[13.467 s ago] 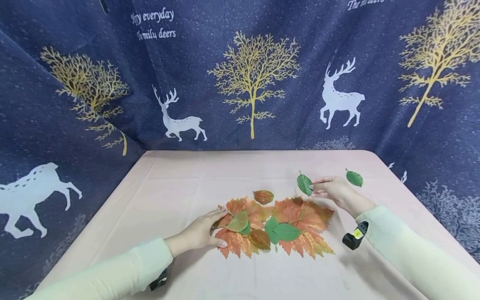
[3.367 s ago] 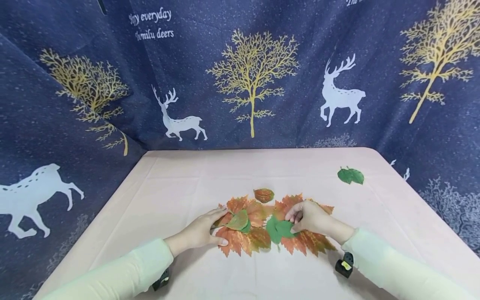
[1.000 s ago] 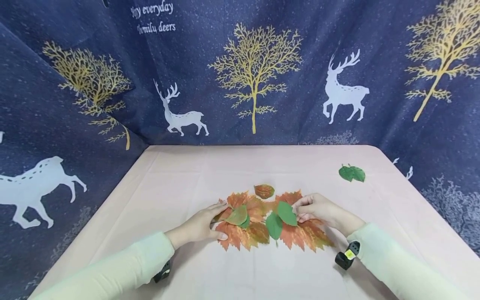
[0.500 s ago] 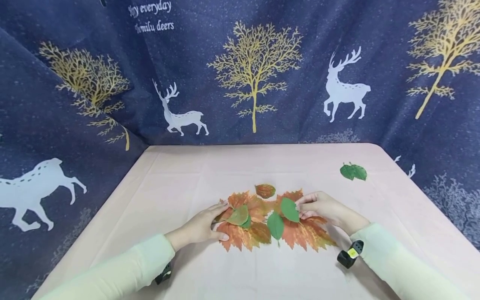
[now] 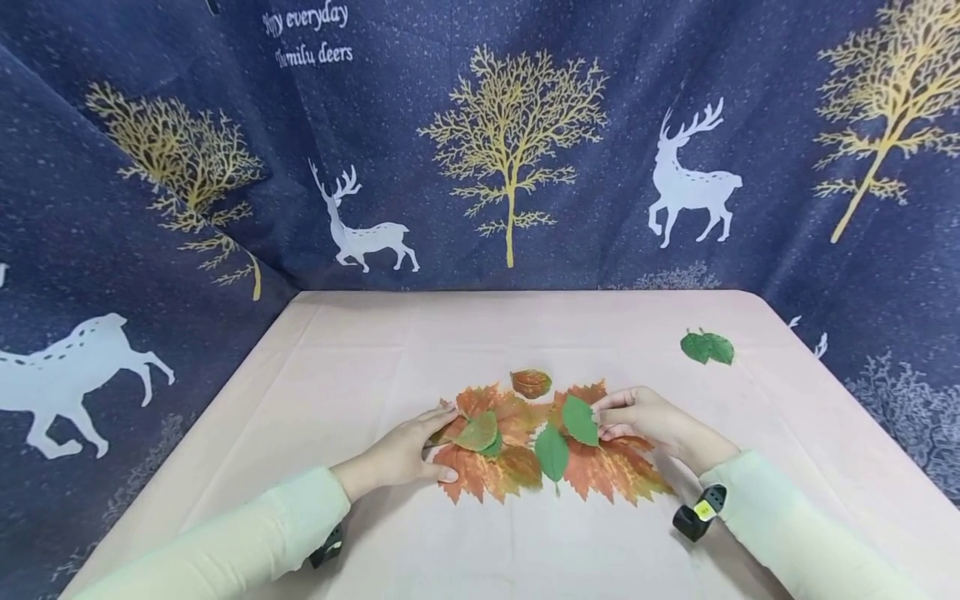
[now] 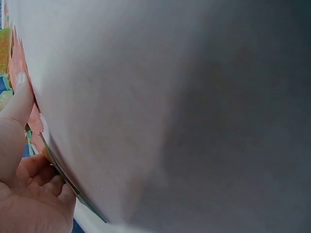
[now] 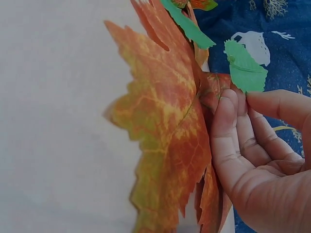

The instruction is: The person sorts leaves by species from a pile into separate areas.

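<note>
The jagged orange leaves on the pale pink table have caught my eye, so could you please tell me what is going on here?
A person's right hand pinches an oval, bright green leaf over the right part of a cluster of jagged orange leaves. The left hand touches the cluster's left side. Two oval, dark green leaves lie side by side farther back on the right.

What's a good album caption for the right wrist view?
A right hand pinches a green leaf near a large, jagged orange leaf, with patterned blue fabric behind.
</note>
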The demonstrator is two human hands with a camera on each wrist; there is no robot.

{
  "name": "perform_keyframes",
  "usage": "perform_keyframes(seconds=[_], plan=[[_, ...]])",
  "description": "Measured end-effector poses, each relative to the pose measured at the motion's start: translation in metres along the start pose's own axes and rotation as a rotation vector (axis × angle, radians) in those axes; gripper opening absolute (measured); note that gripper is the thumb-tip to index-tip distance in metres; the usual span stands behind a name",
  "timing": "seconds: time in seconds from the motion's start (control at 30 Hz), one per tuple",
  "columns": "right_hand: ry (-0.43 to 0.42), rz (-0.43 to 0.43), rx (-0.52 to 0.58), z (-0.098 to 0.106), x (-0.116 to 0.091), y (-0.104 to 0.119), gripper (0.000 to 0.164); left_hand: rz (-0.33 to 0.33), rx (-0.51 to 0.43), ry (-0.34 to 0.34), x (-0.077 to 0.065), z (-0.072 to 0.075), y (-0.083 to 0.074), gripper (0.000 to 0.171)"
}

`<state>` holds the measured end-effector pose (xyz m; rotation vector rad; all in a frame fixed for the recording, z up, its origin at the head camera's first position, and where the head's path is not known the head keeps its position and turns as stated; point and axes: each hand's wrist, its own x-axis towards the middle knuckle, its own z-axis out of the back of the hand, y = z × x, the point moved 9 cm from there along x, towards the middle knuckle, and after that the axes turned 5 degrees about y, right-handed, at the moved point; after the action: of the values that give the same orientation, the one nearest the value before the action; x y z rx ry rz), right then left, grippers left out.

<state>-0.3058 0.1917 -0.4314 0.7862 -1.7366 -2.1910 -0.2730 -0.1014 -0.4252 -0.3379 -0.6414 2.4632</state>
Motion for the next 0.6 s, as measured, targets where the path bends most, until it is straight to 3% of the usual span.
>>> perform_keyframes(seconds=[0.6], plan=[[-0.016, -0.007, 0.035, 0.0038, 0.0045, 0.0001, 0.031, 0.008, -0.01, 0.008, -0.0008, -0.0003, 0.002, 0.089]])
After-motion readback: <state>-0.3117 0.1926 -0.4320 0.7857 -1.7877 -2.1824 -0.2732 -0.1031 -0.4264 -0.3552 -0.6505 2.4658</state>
